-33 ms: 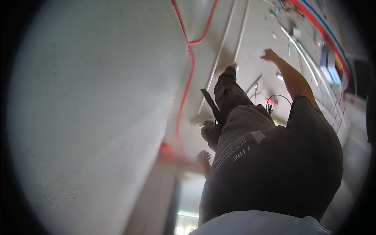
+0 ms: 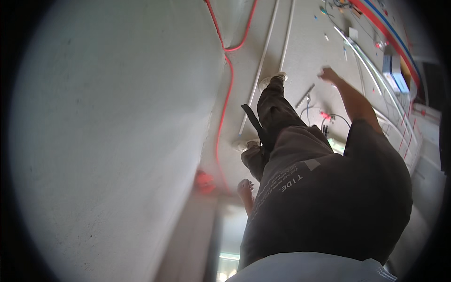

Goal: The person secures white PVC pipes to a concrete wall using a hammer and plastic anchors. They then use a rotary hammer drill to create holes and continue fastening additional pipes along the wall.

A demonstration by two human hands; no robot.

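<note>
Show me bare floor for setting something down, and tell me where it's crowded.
The broadest free patch is the floor between the white pipes and the right hand, with a dark strip bordering it below in the picture. A narrower one lies between the red hose and the pipes. The upper right is crowded: white strips, a blue-and-white box.

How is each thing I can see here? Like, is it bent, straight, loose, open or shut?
Left hand: fingers curled; can't tell how tightly.
Right hand: held out from the body; too blurred to tell open or closed.
Black strap: one end sticking out, loose.
Red cable: bent in curves.
White pipes: straight-looking, side by side on the floor.
Blue-and-white box: can't tell open or shut.
</note>
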